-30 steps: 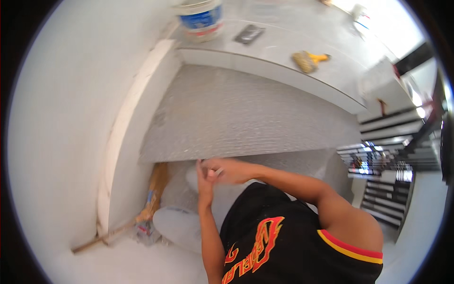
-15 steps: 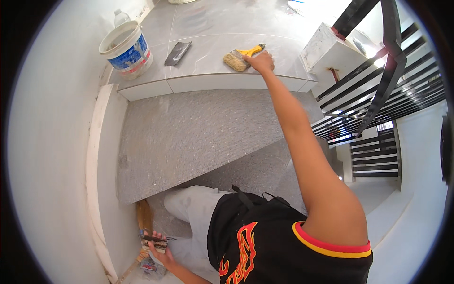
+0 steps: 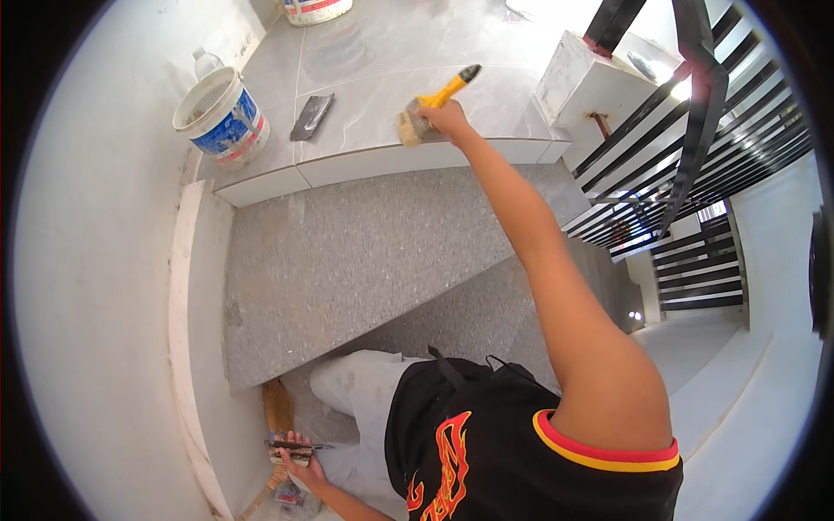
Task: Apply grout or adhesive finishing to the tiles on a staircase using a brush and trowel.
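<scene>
A wide paintbrush (image 3: 449,89) with a yellow, black-tipped handle and pale bristles is gripped in my right hand (image 3: 447,120). It tilts over the front edge of the grey tiled step (image 3: 365,130), bristles toward the lower left. Whether the bristles touch the tile I cannot tell. Low on the left, my left hand (image 3: 307,473) is closed around a dark, flat tool (image 3: 292,451) with whitish smears; its exact kind is unclear. Left of the brush, a dark flat piece (image 3: 312,117) lies on the tiles.
A white-and-blue bucket (image 3: 228,122) stands at the left wall, a clear bottle (image 3: 207,62) behind it. Another bucket (image 3: 318,10) is farther back. A speckled grey slab (image 3: 373,260) lies before me. Black metal railings (image 3: 686,130) run along the right. A wooden piece (image 3: 278,406) leans near my left hand.
My right hand has raised the brush off the tiles and drawn it slightly left, its handle now pointing more upward. My left hand keeps its hold on the flat tool. The view has shifted slightly.
</scene>
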Available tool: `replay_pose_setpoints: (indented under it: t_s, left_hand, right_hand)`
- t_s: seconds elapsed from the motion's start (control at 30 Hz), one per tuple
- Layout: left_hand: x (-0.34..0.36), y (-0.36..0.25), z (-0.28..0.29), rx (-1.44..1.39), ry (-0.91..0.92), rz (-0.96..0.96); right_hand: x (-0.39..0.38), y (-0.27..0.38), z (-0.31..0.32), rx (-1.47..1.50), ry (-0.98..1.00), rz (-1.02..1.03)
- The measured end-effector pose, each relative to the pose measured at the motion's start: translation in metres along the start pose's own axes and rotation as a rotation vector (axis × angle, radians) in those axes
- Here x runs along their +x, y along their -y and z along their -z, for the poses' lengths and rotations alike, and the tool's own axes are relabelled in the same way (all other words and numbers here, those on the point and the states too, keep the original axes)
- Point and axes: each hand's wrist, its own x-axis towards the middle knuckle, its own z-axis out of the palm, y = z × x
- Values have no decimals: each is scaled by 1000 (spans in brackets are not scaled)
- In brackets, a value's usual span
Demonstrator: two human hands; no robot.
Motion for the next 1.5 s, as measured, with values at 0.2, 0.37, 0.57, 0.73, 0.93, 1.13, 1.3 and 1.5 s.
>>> replay_pose_setpoints:
  t_s: [0.2, 0.37, 0.57, 0.73, 0.93, 1.13, 1.3, 1.5]
  left_hand:
    - [-5, 5, 10, 48, 1, 16]
    - [7, 7, 14, 155, 27, 39]
    - [22, -3, 22, 122, 44, 164]
    - [28, 0, 25, 187, 62, 226]
    - [30, 1, 27, 205, 23, 211]
    - [23, 8, 7, 127, 104, 114]
    - [12, 3, -4, 143, 114, 44]
    - [29, 16, -12, 144, 187, 72]
  right_hand:
    - [-114, -38, 104, -291, -325, 346]
    - [-119, -162, 228, -162, -784, 77]
    - [-98, -184, 246, 175, -659, -131]
    - [-59, -198, 256, 254, -648, -118]
    - [-55, -198, 263, 92, -502, -286]
    - [-103, -203, 315, -404, -559, -240]
    - [-109, -156, 311, -426, -371, -327]
    - [-101, -198, 325, -896, -398, -127]
